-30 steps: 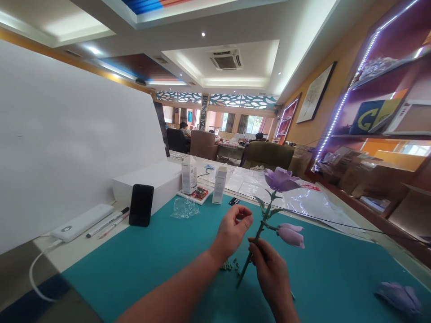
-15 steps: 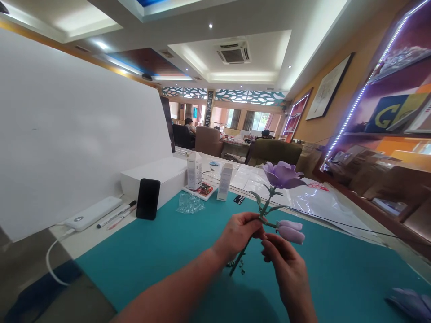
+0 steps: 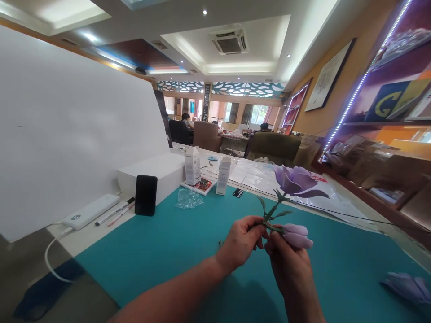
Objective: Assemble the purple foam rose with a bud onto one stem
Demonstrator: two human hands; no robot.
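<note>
An artificial purple flower (image 3: 294,181) leans up and to the right, its open bloom at the top of a green stem (image 3: 273,210) with small leaves. My left hand (image 3: 241,240) is closed around this stem, below the leaves. Close beside it, my right hand (image 3: 289,264) pinches the side branch just under a pale purple bud (image 3: 296,236). The bud points right, above my right fingers. My hands hide the lower stem. A small dark green piece (image 3: 220,244) lies on the mat, partly behind my left wrist.
The teal mat (image 3: 161,264) covers the table. More purple petals (image 3: 406,286) lie at its right. A phone (image 3: 146,195), crumpled clear plastic (image 3: 189,198), white cartons (image 3: 223,176) and a black card (image 3: 237,193) stand or lie along the back. Pens (image 3: 114,212) and a power bank (image 3: 90,211) are left.
My right hand has come up and closed on the branch under the bud. The flower has tilted further right, and its lower stem has gone out of sight.
</note>
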